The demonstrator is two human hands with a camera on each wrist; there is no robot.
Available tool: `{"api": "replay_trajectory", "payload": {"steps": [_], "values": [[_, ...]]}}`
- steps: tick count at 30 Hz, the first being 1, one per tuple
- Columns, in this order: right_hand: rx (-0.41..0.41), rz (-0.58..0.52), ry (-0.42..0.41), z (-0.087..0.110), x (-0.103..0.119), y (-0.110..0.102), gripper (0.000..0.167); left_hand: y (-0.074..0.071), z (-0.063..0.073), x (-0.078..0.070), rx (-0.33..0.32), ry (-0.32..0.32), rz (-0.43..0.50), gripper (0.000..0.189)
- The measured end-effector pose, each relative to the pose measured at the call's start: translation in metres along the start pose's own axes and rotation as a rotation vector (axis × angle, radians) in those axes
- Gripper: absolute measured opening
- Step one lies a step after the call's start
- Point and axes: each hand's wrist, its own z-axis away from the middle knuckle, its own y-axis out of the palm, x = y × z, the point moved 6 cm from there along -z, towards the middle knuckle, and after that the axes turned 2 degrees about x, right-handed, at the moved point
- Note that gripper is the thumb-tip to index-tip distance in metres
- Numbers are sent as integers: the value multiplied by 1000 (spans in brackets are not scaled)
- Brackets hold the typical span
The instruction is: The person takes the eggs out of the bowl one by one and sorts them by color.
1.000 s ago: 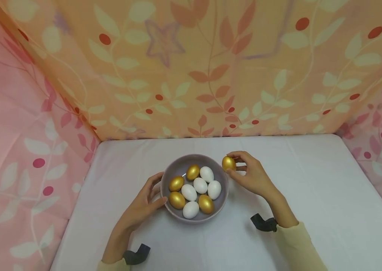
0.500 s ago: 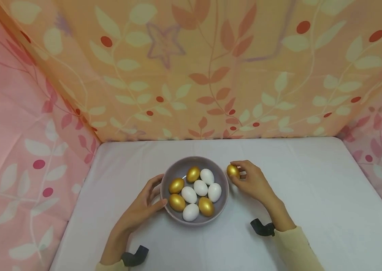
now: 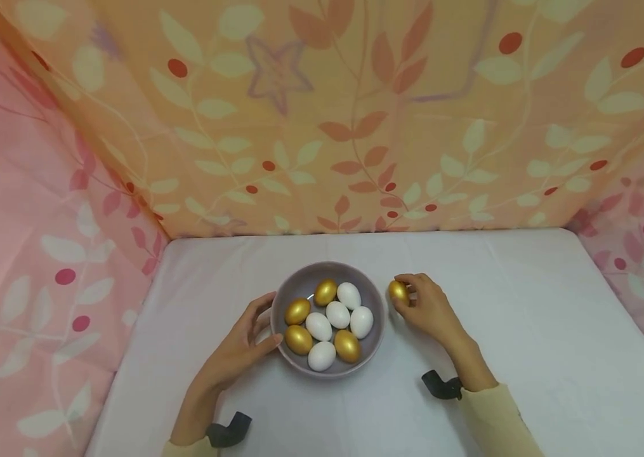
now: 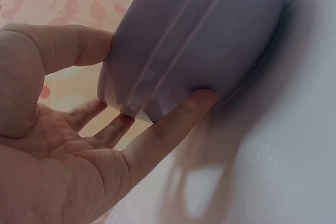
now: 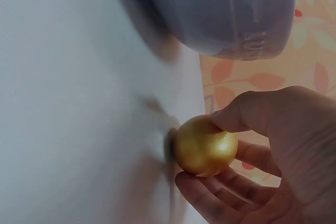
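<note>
A round greyish-purple bowl [image 3: 330, 377] stands on the white tabletop, holding several white eggs [image 3: 318, 326] and several golden eggs [image 3: 299, 340]. My left hand [image 3: 240, 348] rests against the bowl's left side. In the left wrist view its thumb [image 4: 86, 45] touches the bowl near the rim, and its fairly straight fingers [image 4: 173, 129] spread along the outer wall. Just right of the bowl, my right hand [image 3: 427, 309] pinches another golden egg [image 5: 206, 145] between thumb and fingertips, right at the tabletop. Part of that egg hides behind the thumb and fingers.
The table [image 3: 556, 330] wears a white cloth. Behind it hangs an orange leaf-patterned cloth [image 3: 310, 139]. Pink patterned cloths [image 3: 30, 254] flank both sides. Each wrist carries a dark camera mount [image 3: 443, 384].
My right hand has moved right and toward me with the golden egg, from beside the bowl's rim down to the tabletop. The left hand stays on the bowl.
</note>
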Motion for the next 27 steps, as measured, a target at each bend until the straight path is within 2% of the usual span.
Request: {"api": "replay_trajectory", "payload": {"steps": [8,17,20,27], "values": [[-5,-9,-15,1,3,0,50,-5,-1,-3,-11,16,0,78],[29,47,11,10,-2,1,52,9,5,5,-17,-23,2,80],[32,52,9,9,-2,1,55,8,4,2,-30,-11,11,79],[19,17,27,7,5,-1,56,2,1,-3,-10,7,0,78]]}}
